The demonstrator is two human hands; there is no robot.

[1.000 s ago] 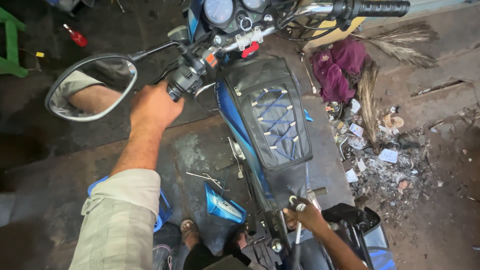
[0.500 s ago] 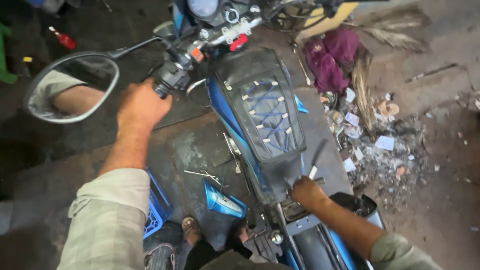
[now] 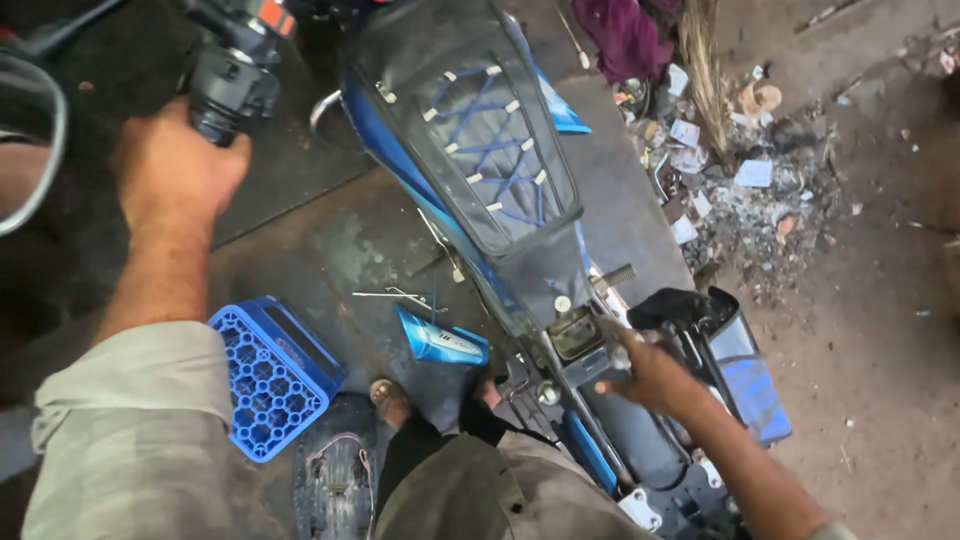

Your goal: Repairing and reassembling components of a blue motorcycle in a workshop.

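Comparing with the two earlier frames: the view has dropped and closed in, so the instrument cluster and right handlebar are gone off the top and the mirror (image 3: 22, 140) is now only an arc at the left edge. Right hand (image 3: 650, 372) has moved off the rear edge of the fuel tank (image 3: 470, 150) and now sits lower, on the bare frame (image 3: 590, 420) where the seat would be, right behind the tank. Left hand (image 3: 178, 172) hasn't let go of the bar.

My read: work has shifted from the tank's rear edge to the fittings on the frame just behind it; bike is being steadied meanwhile.

Near to far, relative to the tank:
- Right hand: fingers curled around a small metal part behind the tank; can't tell whether it's a tool or a fitting.
- Sandalled foot (image 3: 388, 400): one visible, on the floor left of the frame.
- Blue plastic crate (image 3: 272, 375): one, further left of that.
- Blue side panel (image 3: 440, 342): one, loose on the floor, just left of the tank's rear end.
- Left hand: closed around the left handlebar grip (image 3: 222, 92), left of the tank's front.
- Litter pile (image 3: 745, 195): one patch, right of the tank, pieces too many to count.
- Maroon rag (image 3: 625, 35): one, beyond the tank to the right.
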